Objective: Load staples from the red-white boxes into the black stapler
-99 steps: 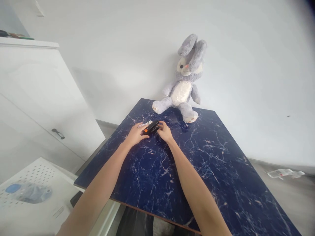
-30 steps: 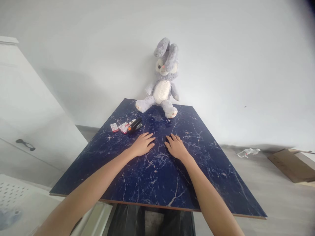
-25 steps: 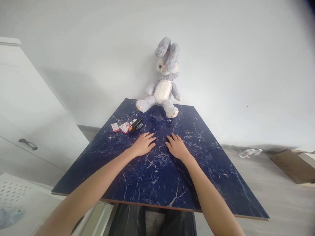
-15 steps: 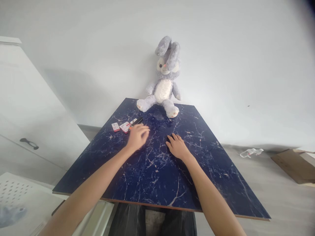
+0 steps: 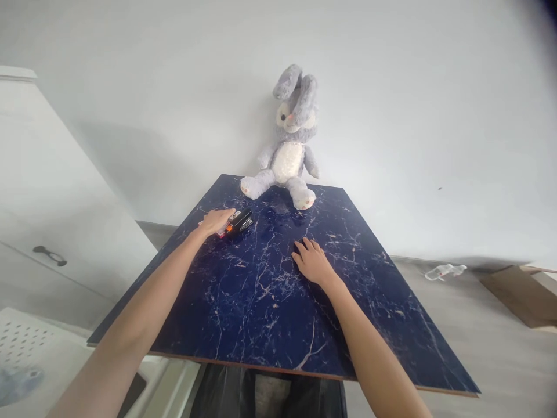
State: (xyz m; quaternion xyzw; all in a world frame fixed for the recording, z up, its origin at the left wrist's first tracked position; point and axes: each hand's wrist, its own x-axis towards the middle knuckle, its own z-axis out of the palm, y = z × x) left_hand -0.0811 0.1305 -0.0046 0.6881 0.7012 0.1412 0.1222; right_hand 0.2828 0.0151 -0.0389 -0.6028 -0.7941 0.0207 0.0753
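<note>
My left hand (image 5: 216, 221) is over the small red-and-white boxes at the table's left, covering most of them; its fingers are partly hidden, so whether it grips one cannot be seen. Just right of it lies a black stapler-like object (image 5: 240, 223) with an orange piece (image 5: 229, 228) beside it. My right hand (image 5: 312, 260) rests palm down on the dark blue marbled table (image 5: 270, 325), fingers spread, holding nothing.
A grey plush rabbit (image 5: 289, 159) sits at the table's back edge against the wall. To the left stands a white cabinet (image 5: 65, 191). On the floor at right are a clear bottle (image 5: 444, 271) and a cardboard box (image 5: 517, 296).
My left hand has moved left, from in front of the black object onto the small boxes. The black object shows more fully. My right hand stays in place.
</note>
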